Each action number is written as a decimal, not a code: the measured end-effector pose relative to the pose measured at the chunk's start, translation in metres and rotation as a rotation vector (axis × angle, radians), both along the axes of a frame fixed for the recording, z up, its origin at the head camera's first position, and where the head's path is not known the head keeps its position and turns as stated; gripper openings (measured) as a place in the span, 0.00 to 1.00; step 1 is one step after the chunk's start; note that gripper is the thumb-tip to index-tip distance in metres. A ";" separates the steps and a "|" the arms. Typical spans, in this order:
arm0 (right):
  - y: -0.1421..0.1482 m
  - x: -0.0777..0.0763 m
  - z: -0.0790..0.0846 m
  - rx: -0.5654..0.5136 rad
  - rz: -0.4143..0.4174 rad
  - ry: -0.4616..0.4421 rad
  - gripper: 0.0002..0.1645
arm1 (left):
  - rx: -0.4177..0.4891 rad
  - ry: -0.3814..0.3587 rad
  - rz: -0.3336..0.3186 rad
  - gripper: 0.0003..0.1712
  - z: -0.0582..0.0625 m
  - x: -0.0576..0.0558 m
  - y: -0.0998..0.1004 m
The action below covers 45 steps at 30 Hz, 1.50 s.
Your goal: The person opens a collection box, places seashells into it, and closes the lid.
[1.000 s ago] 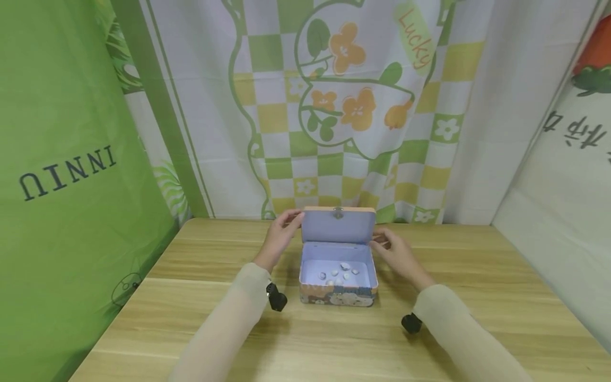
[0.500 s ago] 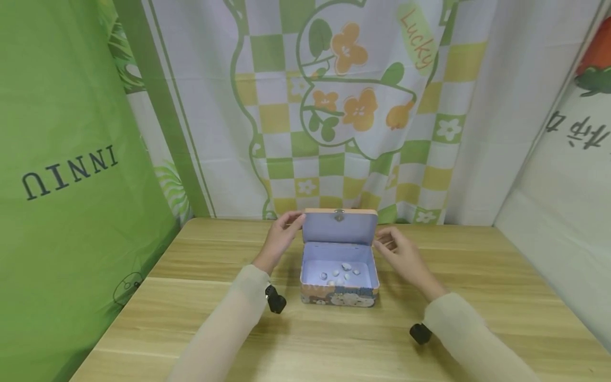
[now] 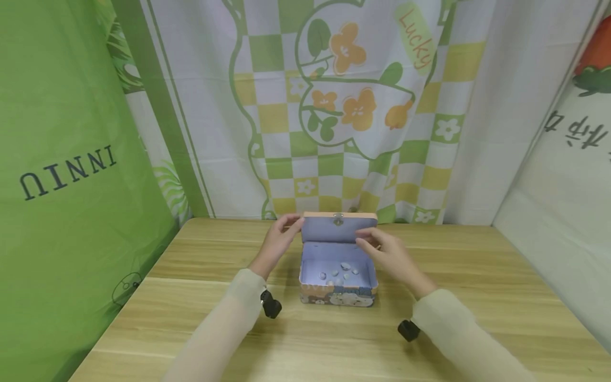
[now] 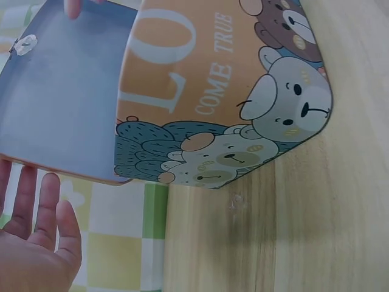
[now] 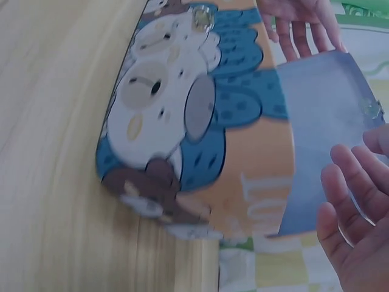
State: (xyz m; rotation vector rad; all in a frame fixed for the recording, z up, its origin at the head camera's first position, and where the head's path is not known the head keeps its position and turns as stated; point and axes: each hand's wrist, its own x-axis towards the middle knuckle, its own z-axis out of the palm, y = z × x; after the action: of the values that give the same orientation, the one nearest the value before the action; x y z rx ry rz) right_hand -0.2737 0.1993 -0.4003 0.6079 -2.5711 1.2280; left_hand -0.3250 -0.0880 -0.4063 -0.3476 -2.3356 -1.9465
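Note:
A hinged tin box [image 3: 339,297] printed with cartoon bears stands on the table, its lid [image 3: 329,231] raised. Several small pale pieces, like shells or pebbles [image 3: 345,266], lie scattered on the pale blue inner floor. My left hand [image 3: 279,239] pinches the lid's upper left corner; in the left wrist view its fingers [image 4: 47,204] reach the lid's edge. My right hand [image 3: 389,254] hovers in front of the lid's right part, fingers loosely bent with nothing between them. A metal clasp [image 3: 338,220] sits at the lid's top middle.
The wooden table [image 3: 215,254] extends around the box. Behind it hangs a checked curtain [image 3: 329,170] with flowers. A green cloth [image 3: 62,239] hangs at the left, a white one [image 3: 563,212] at the right.
The lid's top edge has dropped slightly, and my left hand has moved down a little with it. My right hand drew off to the right, then came left in front of the lid.

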 end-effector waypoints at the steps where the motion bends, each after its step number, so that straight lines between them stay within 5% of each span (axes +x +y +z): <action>1: -0.002 0.000 0.000 -0.002 0.011 -0.007 0.20 | -0.001 0.002 -0.002 0.27 0.000 0.001 -0.001; 21: -0.034 0.006 0.006 -0.071 0.086 0.032 0.16 | -0.112 0.099 -0.061 0.21 -0.009 0.012 -0.012; 37: -0.036 0.021 -0.002 -0.087 0.094 0.060 0.13 | -0.210 -0.090 -0.274 0.36 -0.013 0.018 -0.022; 45: -0.034 0.029 -0.010 -0.074 0.111 0.066 0.13 | -0.191 -0.069 -0.358 0.30 -0.014 0.018 -0.021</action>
State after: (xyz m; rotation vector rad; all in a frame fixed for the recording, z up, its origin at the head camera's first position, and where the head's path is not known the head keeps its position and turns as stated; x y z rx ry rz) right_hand -0.2443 0.1650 -0.4106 0.7703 -2.4557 1.3086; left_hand -0.3065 -0.1094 -0.4203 -0.7745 -2.6650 -1.8981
